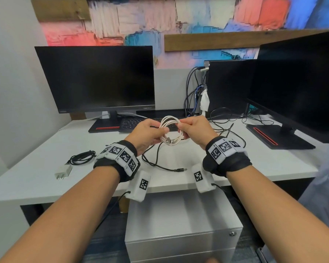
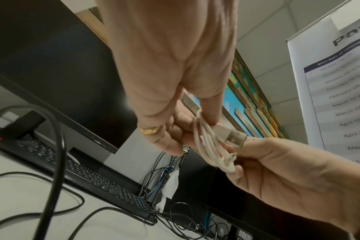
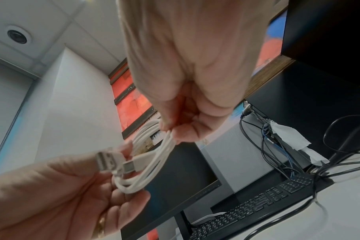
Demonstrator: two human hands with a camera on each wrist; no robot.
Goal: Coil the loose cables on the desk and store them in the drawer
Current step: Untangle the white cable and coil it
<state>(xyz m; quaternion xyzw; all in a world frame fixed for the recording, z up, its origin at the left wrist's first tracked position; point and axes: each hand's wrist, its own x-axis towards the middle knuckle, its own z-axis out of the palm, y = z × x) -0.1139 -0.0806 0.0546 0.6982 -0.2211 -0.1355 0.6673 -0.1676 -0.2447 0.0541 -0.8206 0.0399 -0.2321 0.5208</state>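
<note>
A white USB cable [image 1: 170,130], wound into a small coil, hangs in the air above the middle of the white desk [image 1: 254,164]. My left hand [image 1: 152,132] pinches the coil's left side and my right hand [image 1: 186,128] pinches its upper right. In the left wrist view my left hand [image 2: 175,126] holds the strands of the white cable [image 2: 206,146] near its USB plug [image 2: 233,135]. In the right wrist view my right hand [image 3: 181,126] grips the top of the white cable [image 3: 154,160]. A loose black cable [image 1: 160,165] lies on the desk below.
At the desk's left lies a coiled black cable [image 1: 82,157] with a white charger [image 1: 63,172]. A keyboard [image 1: 139,122], two monitors [image 1: 99,78] and a black PC tower [image 1: 228,86] stand behind. A grey drawer cabinet [image 1: 182,224] with shut drawers sits under the front edge.
</note>
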